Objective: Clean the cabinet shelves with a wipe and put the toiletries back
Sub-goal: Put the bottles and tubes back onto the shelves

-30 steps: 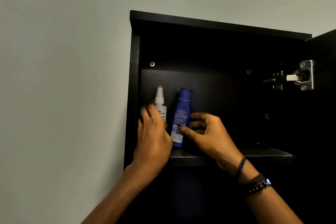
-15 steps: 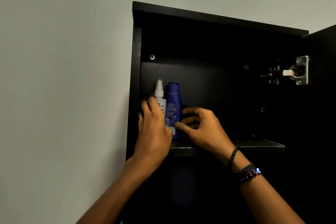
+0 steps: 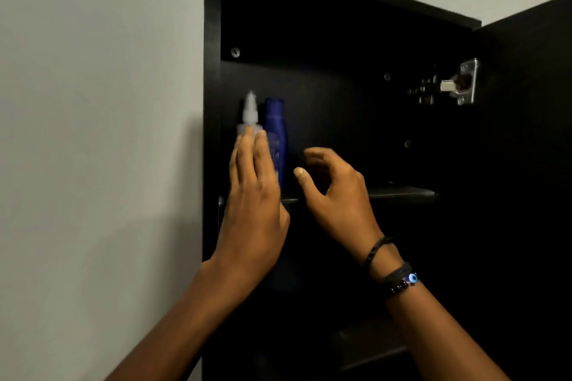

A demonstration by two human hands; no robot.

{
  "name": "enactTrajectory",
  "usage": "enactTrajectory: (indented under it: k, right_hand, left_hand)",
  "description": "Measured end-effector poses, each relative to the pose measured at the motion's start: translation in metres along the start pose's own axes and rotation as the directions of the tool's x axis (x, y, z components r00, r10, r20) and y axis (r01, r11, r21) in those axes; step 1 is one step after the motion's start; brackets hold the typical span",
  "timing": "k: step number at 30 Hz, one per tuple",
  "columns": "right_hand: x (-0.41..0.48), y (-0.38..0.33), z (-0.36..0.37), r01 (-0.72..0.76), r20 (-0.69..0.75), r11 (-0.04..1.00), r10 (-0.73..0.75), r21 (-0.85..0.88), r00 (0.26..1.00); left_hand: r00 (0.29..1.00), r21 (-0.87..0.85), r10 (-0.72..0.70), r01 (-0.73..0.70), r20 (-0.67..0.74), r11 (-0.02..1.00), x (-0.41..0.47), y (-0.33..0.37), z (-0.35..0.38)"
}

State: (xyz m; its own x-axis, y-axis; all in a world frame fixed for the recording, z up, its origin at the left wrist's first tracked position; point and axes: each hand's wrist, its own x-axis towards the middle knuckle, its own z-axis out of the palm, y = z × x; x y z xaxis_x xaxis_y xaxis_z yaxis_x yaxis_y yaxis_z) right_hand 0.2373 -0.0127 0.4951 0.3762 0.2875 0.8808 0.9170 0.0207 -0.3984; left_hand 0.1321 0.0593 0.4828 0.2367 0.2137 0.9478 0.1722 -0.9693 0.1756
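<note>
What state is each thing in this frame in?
cabinet door: open
white pump bottle: upright on shelf
blue bottle: upright beside it
left hand: fingers straight, against white pump bottle
right hand: loosely curled, holding nothing

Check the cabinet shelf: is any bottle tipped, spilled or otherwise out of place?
Nothing stands out. The white pump bottle and the blue bottle stand upright side by side at the left end of the shelf; no spill shows.
</note>
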Motion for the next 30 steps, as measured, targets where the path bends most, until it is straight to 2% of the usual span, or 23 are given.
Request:
enactTrajectory:
  k: [3,8,13,17,19,21,24,26,28,30]
  right_hand:
    - [-0.037,-0.006,-0.006,0.027,-0.076,0.999,-0.029,-0.031,0.997]
    - [-0.121,-0.004,-0.007,-0.111,-0.108,0.993,0.106,-0.035,0.988]
    - [-0.222,0.013,-0.001,-0.342,-0.040,0.938,0.340,-0.055,0.939]
    - [-0.313,0.039,-0.002,-0.534,0.013,0.837,0.539,-0.118,0.842]
    - [-0.360,0.058,-0.003,-0.650,0.032,0.748,0.659,-0.135,0.751]
    - [-0.403,0.076,-0.007,-0.757,0.038,0.635,0.769,-0.155,0.638]
    - [-0.453,0.103,-0.015,-0.863,0.033,0.462,0.885,-0.204,0.465]
    - [-0.473,0.119,-0.019,-0.894,0.040,0.371,0.927,-0.252,0.374]
    - [-0.485,0.136,-0.018,-0.888,0.063,0.332,0.942,-0.317,0.329]
    - [-0.492,0.156,-0.016,-0.867,0.112,0.333,0.943,-0.370,0.315]
  left_hand:
    - [0.998,-0.100,0.051,-0.047,0.039,0.994,-0.033,0.008,0.000]
    - [0.982,-0.263,0.087,-0.041,0.168,0.964,-0.109,0.016,0.001]
    - [0.927,-0.394,0.052,0.106,0.371,0.913,-0.199,0.017,0.006]
    - [0.846,-0.429,-0.004,0.274,0.533,0.861,-0.286,0.015,0.015]
    - [0.783,-0.404,-0.026,0.348,0.621,0.846,-0.331,0.014,0.021]
    - [0.685,-0.347,-0.055,0.435,0.726,0.831,-0.373,0.013,0.027]
    - [0.458,-0.180,-0.132,0.576,0.879,0.798,-0.433,0.007,0.040]
    - [0.341,-0.089,-0.149,0.590,0.928,0.802,-0.464,0.002,0.050]
    - [0.249,-0.011,-0.167,0.584,0.954,0.812,-0.484,-0.001,0.063]
    - [0.195,0.047,-0.192,0.574,0.962,0.817,-0.495,-0.001,0.080]
